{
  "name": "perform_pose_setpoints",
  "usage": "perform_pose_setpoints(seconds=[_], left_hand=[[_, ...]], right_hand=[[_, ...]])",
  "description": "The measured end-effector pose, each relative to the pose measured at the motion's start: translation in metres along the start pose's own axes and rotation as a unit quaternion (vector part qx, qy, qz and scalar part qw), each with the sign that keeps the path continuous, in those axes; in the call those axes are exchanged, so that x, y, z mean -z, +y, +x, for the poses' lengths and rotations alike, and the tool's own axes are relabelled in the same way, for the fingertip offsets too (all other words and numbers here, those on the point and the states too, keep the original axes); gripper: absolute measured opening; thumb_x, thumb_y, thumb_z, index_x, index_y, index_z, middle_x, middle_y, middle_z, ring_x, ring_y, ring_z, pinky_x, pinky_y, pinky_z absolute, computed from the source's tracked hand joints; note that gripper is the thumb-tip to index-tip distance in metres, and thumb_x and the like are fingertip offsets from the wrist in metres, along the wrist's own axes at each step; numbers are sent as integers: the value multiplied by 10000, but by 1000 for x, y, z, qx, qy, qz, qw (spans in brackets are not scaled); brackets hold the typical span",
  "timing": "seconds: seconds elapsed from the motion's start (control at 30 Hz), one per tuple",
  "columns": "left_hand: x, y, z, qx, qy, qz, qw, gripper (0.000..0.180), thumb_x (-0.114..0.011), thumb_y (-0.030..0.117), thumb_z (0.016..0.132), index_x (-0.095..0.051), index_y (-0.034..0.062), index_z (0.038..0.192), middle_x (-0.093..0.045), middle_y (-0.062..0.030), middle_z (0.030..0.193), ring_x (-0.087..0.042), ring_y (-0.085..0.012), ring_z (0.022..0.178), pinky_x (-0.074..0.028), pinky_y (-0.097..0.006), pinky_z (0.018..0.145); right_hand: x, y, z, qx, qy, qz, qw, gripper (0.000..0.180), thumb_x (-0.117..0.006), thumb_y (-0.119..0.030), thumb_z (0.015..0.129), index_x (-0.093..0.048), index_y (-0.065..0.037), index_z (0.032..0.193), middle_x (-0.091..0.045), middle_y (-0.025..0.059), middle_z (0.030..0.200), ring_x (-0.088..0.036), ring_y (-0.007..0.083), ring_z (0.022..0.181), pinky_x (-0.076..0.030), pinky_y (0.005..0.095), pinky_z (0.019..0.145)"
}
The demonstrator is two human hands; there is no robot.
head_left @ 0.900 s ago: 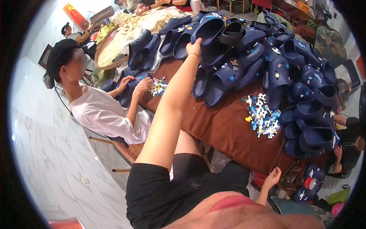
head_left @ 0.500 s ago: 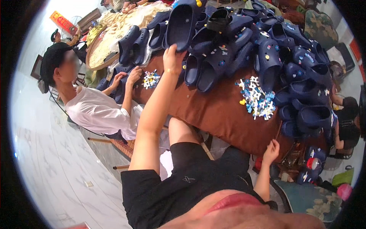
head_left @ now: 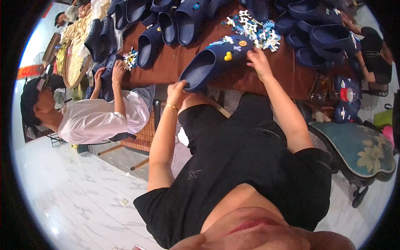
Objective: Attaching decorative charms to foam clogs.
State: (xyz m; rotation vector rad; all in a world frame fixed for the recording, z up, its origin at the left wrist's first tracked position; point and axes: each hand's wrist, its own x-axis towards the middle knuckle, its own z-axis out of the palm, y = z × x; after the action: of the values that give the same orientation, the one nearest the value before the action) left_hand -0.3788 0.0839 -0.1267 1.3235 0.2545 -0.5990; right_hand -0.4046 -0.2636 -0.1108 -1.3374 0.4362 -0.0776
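Note:
A navy blue clog (head_left: 216, 60) lies on the brown table (head_left: 175, 62) in front of me, with a yellow heart charm, a yellow round charm and pale charms on its top. My left hand (head_left: 177, 91) grips the clog's heel end at the table edge. My right hand (head_left: 257, 62) rests on the toe end, fingers pressing near the charms. A heap of small white, blue and yellow charms (head_left: 254, 27) lies just beyond the clog.
Many more navy clogs (head_left: 166, 21) cover the far side of the table. A person in a white shirt (head_left: 100, 118) sits at my left, hands on a clog beside another charm pile (head_left: 130, 58). A floral cushioned stool (head_left: 358, 148) stands at right.
My left arm has pulled back from the far clog pile, and one clog now lies near the table edge held by both hands. My right hand has come up from below the table.

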Motion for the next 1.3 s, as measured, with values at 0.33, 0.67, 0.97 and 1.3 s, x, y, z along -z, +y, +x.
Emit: perform_pose_setpoints(seconds=[0.33,0.67,0.97,1.3], left_hand=[[-98,49,27,-432,-18,573,696,179,-534,37,695,-579,25,867,-567,-180,870,-535,-341,838,-428,-397,733],[-192,54,67,-466,-189,507,700,312,-488,244,756,-521,63,1007,-548,-157,1017,-524,-281,917,-409,-354,794],[-185,40,91,-460,-108,460,752,231,-523,202,729,-522,51,904,-562,-154,923,-529,-324,844,-422,-385,706],[-181,44,74,-436,-43,504,745,259,-513,215,746,-538,51,946,-556,-159,974,-527,-305,887,-415,-383,766]], right_hand=[[0,-15,12,337,6,-328,883,317,-541,-91,740,-509,-2,1042,-507,149,1083,-501,303,962,-389,372,847],[-8,-33,32,430,-158,-564,687,356,-491,23,667,-524,-45,1015,-499,109,1072,-450,285,1022,-375,367,851],[-21,-55,57,346,-240,-536,732,189,-544,67,618,-462,-40,751,-469,125,790,-464,316,800,-387,385,696],[17,-36,84,357,4,-463,811,77,-494,47,646,-470,-14,688,-476,149,712,-480,311,714,-386,376,629]])
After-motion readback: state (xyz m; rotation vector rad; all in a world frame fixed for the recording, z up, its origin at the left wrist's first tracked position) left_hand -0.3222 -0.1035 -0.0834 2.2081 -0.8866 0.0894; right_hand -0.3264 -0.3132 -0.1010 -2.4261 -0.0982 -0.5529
